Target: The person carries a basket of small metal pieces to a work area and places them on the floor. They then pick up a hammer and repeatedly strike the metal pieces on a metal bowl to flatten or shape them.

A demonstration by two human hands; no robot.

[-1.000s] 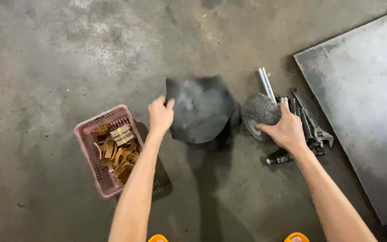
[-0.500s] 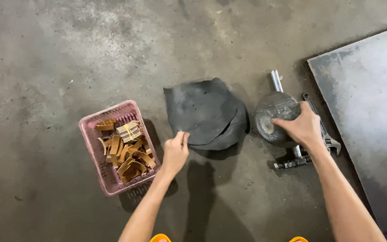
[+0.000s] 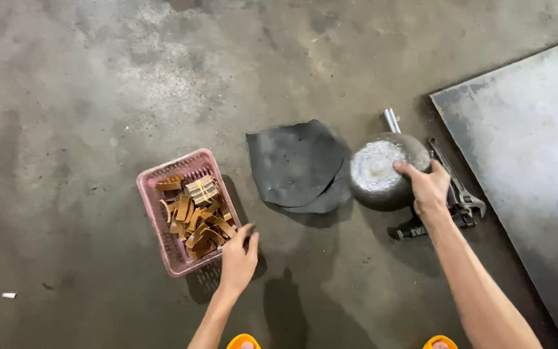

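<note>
The round metal piece (image 3: 382,171) is gripped by my right hand (image 3: 429,187) to steady it, while my left hand (image 3: 239,258), fingers loose, maybe touches the pink basket (image 3: 156,213).

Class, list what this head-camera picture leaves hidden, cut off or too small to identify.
- Black-handled tool: head view, mostly hidden under the right hand.
- Metal plate: cut off by the right edge.
- Small white scrap: too small to identify.
- Basket corner: covered by the left hand.
</note>
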